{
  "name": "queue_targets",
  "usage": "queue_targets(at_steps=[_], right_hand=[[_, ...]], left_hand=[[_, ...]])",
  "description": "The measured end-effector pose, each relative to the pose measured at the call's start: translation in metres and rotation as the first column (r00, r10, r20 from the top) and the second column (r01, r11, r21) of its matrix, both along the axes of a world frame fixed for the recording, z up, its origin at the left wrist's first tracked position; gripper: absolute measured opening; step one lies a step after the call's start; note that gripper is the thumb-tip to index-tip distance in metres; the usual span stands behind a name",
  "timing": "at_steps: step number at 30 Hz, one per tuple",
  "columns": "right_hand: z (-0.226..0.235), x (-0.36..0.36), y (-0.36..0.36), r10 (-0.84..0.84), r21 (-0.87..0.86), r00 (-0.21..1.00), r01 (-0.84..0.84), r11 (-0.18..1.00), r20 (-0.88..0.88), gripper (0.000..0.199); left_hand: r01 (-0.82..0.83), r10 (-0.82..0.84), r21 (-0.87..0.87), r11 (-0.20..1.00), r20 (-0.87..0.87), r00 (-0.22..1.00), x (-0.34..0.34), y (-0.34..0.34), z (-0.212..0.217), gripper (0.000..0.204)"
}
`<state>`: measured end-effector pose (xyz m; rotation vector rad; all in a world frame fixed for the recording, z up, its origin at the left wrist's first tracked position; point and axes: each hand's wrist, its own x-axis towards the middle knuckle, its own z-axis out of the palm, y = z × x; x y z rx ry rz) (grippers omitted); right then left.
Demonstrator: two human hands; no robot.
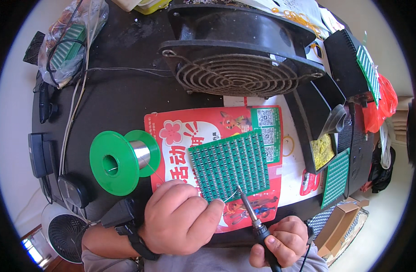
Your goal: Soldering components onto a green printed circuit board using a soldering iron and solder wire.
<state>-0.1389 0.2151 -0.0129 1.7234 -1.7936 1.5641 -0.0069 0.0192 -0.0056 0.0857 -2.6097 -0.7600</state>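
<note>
A green circuit board panel, covered with rows of small parts, lies on a red printed sheet. My left hand is closed at its lower left edge, pinching a thin solder wire whose end reaches over the board. In my right hand is a soldering iron, held by its dark handle. The iron's tip meets the board near its lower edge, close to the wire's end; whether they touch is too small to tell. Left of the sheet stands a green spool of solder.
A large black fan stands behind the board. To the right are an iron stand with yellow sponge and another green panel. Cables run down the left side, near a bag of boards. A cardboard box sits lower right.
</note>
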Motion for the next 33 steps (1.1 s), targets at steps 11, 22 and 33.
queue_targets(at_steps=[11, 22, 33], right_hand=[[0.0, 0.001, 0.001, -0.017, -0.004, 1.0, 0.017, 1.0, -0.005, 0.023], [0.001, 0.002, 0.003, -0.002, -0.014, 1.0, 0.002, 1.0, -0.012, 0.022], [-0.001, 0.005, 0.022, -0.06, 0.172, 0.995, 0.073, 0.982, -0.08, 0.031]], left_hand=[[0.014, -0.013, -0.031, 0.999, 0.033, 0.999, 0.0, 0.0, 0.004, 0.024], [0.01, -0.009, -0.107, 0.994, 0.007, 1.0, -0.003, 0.002, 0.005, 0.022], [0.069, -0.065, -0.086, 0.994, 0.052, 0.997, 0.005, 0.0, 0.002, 0.028]])
